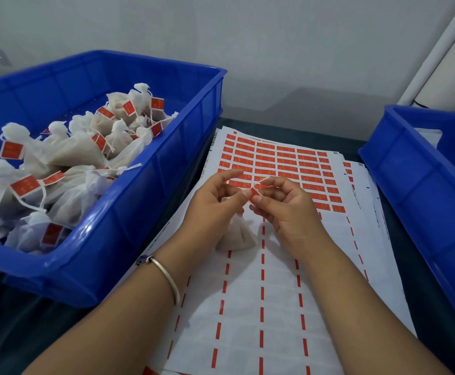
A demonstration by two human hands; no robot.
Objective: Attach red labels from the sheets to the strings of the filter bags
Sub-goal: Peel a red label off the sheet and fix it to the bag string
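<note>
A small red label (255,196) is pinched between my left hand (215,196) and my right hand (283,204) above the label sheet (275,169). A white filter bag (236,236) hangs or rests just below my hands on the sheet; its string runs up towards my fingers, mostly hidden. Rows of red labels fill the far half of the sheet. The near half holds only red strips between peeled spots.
A blue crate (150,185) on the left holds several filter bags with red labels on their strings (58,169). A second blue crate (423,180) stands at the right. More sheets lie stacked under the top one. A grey wall is behind.
</note>
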